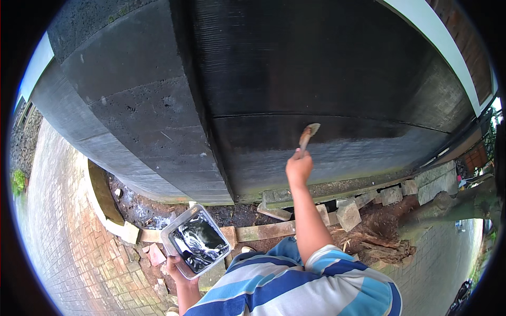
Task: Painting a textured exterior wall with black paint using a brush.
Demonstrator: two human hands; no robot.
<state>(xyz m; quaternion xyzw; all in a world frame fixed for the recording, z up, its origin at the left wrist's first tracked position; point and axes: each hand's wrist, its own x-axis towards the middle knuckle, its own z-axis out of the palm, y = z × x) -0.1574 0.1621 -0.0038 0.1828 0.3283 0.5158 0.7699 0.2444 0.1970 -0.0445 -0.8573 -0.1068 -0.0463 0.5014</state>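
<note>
My right hand [299, 168] grips the handle of a paintbrush [306, 136], its bristles up against the dark wall [324, 79]. Around the brush the wall is wet-looking and black; a duller grey band runs beneath, with an uneven border between the two. A narrow horizontal groove [276, 115] crosses the wall just above the bristles. In my left hand [178, 268] is a clear plastic container [227, 252], held by its side and tilted. Glossy dark liquid [199, 237] lies inside it, smeared pale in places.
A protruding concrete pillar [150, 118] rises left of the wall. Along the base run loose stone blocks [348, 215] and a low curb [265, 232]. Rotten wood [385, 247] and a tree trunk [450, 207] lie to the right. Brick paving [95, 245] spreads at the left.
</note>
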